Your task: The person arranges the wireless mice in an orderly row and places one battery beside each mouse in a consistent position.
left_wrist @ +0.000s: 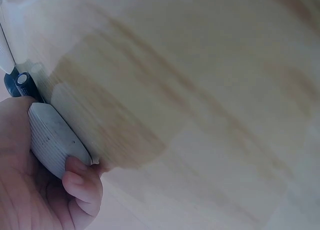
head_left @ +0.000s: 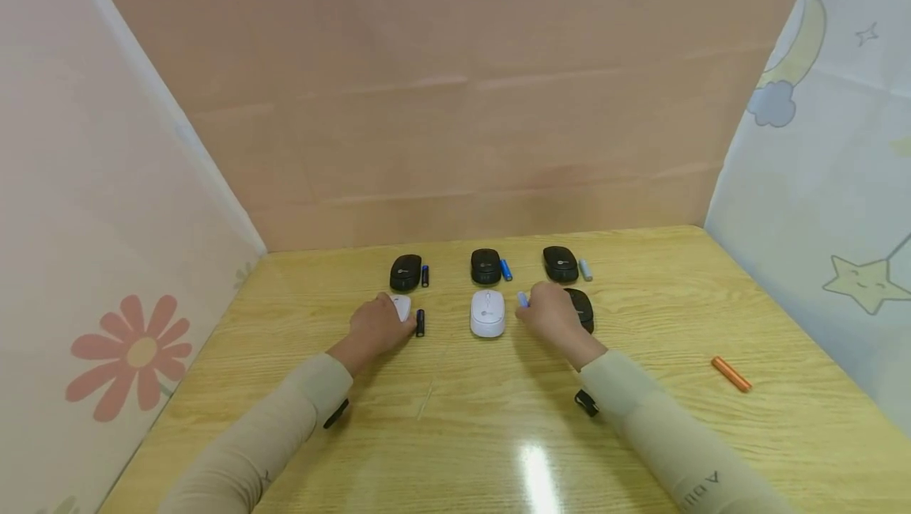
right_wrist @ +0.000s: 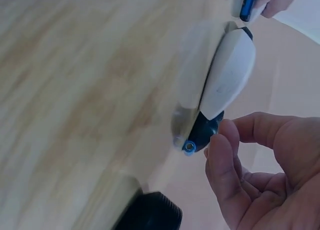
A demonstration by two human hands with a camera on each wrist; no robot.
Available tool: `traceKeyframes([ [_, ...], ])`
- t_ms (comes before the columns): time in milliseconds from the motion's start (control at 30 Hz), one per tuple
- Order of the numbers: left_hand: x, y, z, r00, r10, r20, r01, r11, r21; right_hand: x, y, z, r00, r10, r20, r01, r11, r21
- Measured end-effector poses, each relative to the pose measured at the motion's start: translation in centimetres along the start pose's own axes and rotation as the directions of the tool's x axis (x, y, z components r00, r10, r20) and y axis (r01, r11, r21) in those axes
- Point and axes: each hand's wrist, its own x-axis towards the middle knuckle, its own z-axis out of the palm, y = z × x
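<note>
My left hand point(head_left: 380, 324) grips a white computer mouse point(left_wrist: 55, 135), thumb on one side and curled fingers on the other. In the head view the hand covers most of this mouse. A dark battery point(head_left: 420, 323) lies just right of the hand. My right hand point(head_left: 555, 315) pinches a light blue battery point(head_left: 523, 300) between thumb and fingertips, one end showing past them. Those fingers point(right_wrist: 225, 155) hide this battery in the right wrist view. Beside the right hand sits a black mouse point(head_left: 583, 310), partly covered by it. Between the hands stands another white mouse point(head_left: 487, 313).
Along the back of the wooden table point(head_left: 470, 427) are three black mice, at left point(head_left: 406, 272), middle point(head_left: 486, 266) and right point(head_left: 561, 263). Beside them lie a dark battery point(head_left: 425, 276), a blue battery point(head_left: 506, 270) and a pale battery point(head_left: 586, 270). An orange cylinder point(head_left: 731, 374) lies at the right.
</note>
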Motion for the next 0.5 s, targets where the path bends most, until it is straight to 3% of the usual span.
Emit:
traceKeyframes([
  [200,-0.1,0.1,-0.1,1.000,0.004,0.001,-0.004,1.000,0.002,0.5,-0.5,0.5,1.000,0.006,0.012,-0.006,1.000,0.011],
  [500,-0.1,0.1,-0.1,1.000,0.007,-0.012,-0.007,1.000,-0.007,1.0,-1.1,0.9,0.999,-0.001,0.033,0.002,0.999,-0.052],
])
